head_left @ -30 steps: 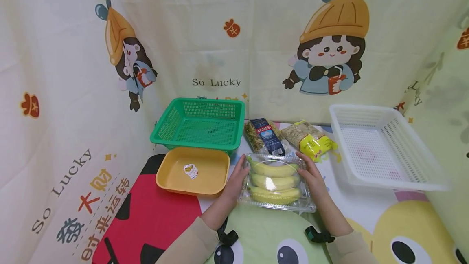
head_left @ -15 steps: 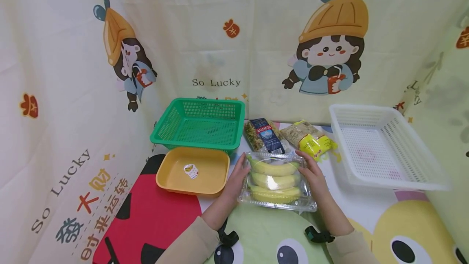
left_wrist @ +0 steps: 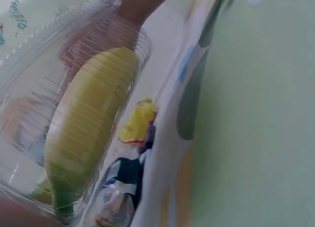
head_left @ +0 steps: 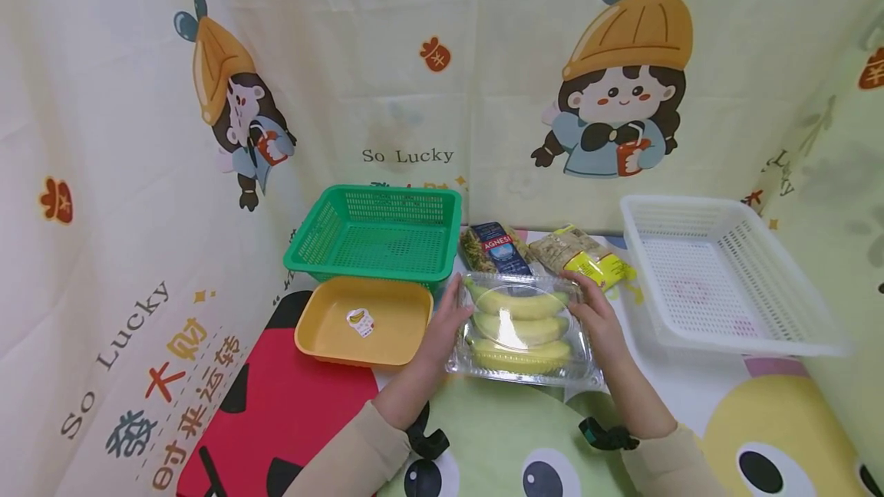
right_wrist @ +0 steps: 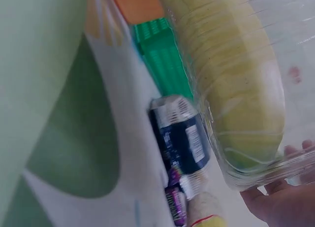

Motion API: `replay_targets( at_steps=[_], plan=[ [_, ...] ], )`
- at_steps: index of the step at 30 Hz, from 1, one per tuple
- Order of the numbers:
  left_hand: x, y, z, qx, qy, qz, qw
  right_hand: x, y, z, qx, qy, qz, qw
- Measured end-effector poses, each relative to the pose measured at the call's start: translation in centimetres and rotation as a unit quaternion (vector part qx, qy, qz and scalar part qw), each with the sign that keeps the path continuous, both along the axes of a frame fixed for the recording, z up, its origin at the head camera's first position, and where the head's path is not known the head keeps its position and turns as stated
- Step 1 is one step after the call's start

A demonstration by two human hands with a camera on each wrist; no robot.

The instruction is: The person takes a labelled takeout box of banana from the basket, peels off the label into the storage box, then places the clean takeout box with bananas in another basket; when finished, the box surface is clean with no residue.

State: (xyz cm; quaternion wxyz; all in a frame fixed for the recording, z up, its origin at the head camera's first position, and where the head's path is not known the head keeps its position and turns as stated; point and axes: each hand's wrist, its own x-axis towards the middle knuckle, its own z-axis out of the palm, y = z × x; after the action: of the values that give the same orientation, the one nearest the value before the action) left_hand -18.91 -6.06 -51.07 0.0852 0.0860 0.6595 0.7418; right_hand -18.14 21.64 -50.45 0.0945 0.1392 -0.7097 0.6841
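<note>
A clear plastic clamshell box [head_left: 525,369] with several yellow bananas [head_left: 521,328] inside is held between both hands. My left hand [head_left: 442,328] grips its left side, thumb on the lid's edge. On the opposite side my right hand [head_left: 602,322] holds it the same way, fingers round the far corner. Both wrist views show the box raised off the table, a banana [left_wrist: 91,118] lying along its near wall. In the right wrist view fingers [right_wrist: 275,187] reach under the box's end. Behind the box lie a blue-labelled AGNESI pasta bag [head_left: 499,246] and a yellow-and-clear bag [head_left: 583,255].
An orange-yellow tub [head_left: 318,328] with a banana sticker stands left of the box. Behind it is a green perforated basket [head_left: 373,271]. A white perforated basket [head_left: 732,347] stands at the right. Printed curtains [head_left: 483,98] close off the back and sides.
Both hands have lifted the banana box slightly up and away from the body, so it now covers more of the pasta bag's lower end. The tub, baskets and bags have not moved.
</note>
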Motion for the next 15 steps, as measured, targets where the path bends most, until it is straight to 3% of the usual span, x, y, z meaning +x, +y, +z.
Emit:
replay_targets(
  at_steps=[5,10,15],
  plan=[
    [0.0,-0.4,1.5,0.008,-0.001,0.001,1.0,-0.3,-0.4,1.6,0.001,-0.002,0.004,1.0],
    [-0.4,-1.0,3.2,-0.004,0.03,0.004,0.9995,-0.8,-0.9,3.3,0.011,-0.006,0.006,1.0],
    [-1.0,-1.7,5.0,-0.001,0.034,0.012,0.9994,-1.6,-1.6,5.0,0.016,-0.012,0.007,1.0]
  ],
)
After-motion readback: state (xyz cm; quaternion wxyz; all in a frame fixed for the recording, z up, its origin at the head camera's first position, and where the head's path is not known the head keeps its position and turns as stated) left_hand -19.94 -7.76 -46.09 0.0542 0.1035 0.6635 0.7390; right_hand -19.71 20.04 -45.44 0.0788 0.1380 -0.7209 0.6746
